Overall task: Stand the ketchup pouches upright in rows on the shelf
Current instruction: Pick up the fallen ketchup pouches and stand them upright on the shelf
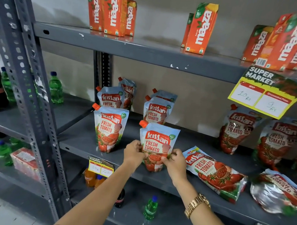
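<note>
A Kissan ketchup pouch [158,141] stands upright at the front of the grey middle shelf [88,140]. My left hand [133,153] grips its lower left edge and my right hand [174,161] its lower right edge. To its left a second pouch [109,128] stands upright, with more upright pouches behind it [110,98] and behind the held one [156,111]. Right of my hands one pouch [215,172] lies flat, and another [278,192] lies flat beyond it. Several pouches [239,131] lean against the back wall on the right.
Orange Maaza juice cartons [113,10] stand on the upper shelf. A yellow price tag [263,96] hangs from that shelf's edge at the right. Green and dark soda bottles [56,88] fill the rack to the left. A green bottle [151,208] stands on the lower shelf.
</note>
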A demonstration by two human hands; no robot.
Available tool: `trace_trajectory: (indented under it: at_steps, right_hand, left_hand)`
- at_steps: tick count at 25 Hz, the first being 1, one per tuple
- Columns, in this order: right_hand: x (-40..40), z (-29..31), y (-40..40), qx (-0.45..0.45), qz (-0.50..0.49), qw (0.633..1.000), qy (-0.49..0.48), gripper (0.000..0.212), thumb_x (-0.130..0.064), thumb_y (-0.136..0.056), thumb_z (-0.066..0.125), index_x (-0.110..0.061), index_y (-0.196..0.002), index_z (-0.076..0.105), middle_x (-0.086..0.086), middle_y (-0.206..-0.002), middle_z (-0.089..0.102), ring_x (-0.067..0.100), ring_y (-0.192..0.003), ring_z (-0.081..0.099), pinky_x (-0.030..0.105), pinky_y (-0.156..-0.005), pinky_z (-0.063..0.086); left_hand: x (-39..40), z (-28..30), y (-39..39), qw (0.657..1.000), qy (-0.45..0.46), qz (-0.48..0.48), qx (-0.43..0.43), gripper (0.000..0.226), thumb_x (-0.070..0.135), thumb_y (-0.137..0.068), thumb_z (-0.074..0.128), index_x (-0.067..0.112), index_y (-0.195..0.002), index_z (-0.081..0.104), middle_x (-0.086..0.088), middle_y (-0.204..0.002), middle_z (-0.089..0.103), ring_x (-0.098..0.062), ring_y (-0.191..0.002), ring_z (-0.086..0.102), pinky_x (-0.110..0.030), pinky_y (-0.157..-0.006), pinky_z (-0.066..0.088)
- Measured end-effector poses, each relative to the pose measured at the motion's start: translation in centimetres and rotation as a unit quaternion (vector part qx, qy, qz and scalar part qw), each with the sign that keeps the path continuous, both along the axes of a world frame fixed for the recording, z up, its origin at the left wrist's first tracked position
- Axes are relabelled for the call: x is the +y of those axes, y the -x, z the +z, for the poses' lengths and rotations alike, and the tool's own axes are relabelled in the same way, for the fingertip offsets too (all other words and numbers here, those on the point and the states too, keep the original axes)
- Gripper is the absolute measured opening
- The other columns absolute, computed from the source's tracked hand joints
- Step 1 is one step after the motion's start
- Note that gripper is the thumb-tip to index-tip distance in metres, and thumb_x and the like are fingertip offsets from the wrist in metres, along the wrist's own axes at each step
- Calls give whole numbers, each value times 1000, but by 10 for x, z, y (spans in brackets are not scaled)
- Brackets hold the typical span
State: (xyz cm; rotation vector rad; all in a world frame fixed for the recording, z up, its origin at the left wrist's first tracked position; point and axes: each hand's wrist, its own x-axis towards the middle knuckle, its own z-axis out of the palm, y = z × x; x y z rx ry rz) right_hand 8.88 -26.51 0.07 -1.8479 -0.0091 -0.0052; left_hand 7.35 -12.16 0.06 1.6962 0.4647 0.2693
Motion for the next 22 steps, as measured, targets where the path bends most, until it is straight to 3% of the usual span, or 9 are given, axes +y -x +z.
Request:
trace_trajectory:
  at_steps: [3,6,8,12,14,16,19,22]
  right_hand:
    - [-8,-7,-1,6,15,999,40,23,4,-82,59,0,-104,52,18,-107,66,26,-101,63,39,-87,53]
    - [-23,-2,-6,-14,-15,998,54,27,13,-84,45,-1,-102,59,18,-105,67,24,-95,63,23,-76,49]
    - [-39,4,-10,-40,-50,996,66,29,15,-82,42,-1,-97,62,20,-101,68,25,-90,64,15,-67,47]
    - [-84,16,-16,-66,-94,990,82,29,17,-79,42,4,-91,64,23,-99,69,32,-95,65,13,-67,49]
    - [-109,22,-18,-77,-109,983,125,28,15,-79,46,-1,-90,67,20,-98,71,29,-94,66,26,-78,49]
    - [-133,28,-19,-87,-111,971,193,27,10,-80,49,-5,-92,69,15,-99,73,26,-96,66,24,-80,45]
    - [-160,34,-21,-77,-80,954,277,28,2,-84,49,-8,-100,69,13,-108,71,28,-104,62,30,-89,48]
    - [-174,40,-26,-48,-30,945,323,27,-2,-85,50,-11,-105,67,12,-115,68,27,-107,61,38,-95,48]
  left_hand:
    - [-9,-6,5,1000,-22,-2,-5,31,-4,-76,66,11,-102,56,1,-92,60,-14,-89,56,-25,-78,45]
    - [-18,-5,11,998,-38,41,-11,39,-3,-77,64,9,-112,53,-5,-105,59,-14,-92,54,-24,-80,45]
    - [-29,-8,17,995,-60,84,0,44,-1,-76,64,9,-116,49,-9,-114,54,-22,-98,55,-31,-82,46]
    - [-62,-11,30,988,-14,153,18,23,1,-74,62,6,-93,51,-18,-107,59,-33,-99,58,-33,-78,45]
    - [-84,-12,31,991,30,119,52,19,4,-76,61,2,-95,56,-21,-105,63,-38,-98,61,-36,-83,52]
    - [-105,-11,31,991,78,58,95,13,5,-80,56,5,-93,57,-21,-107,64,-38,-95,63,-43,-84,55]
    - [-140,1,37,977,137,-84,142,11,3,-87,48,11,-79,51,-14,-97,61,-21,-68,57,-31,-64,50]
    - [-171,12,42,952,191,-150,187,10,5,-90,49,10,-81,47,-7,-92,56,-20,-78,55,-30,-74,48]
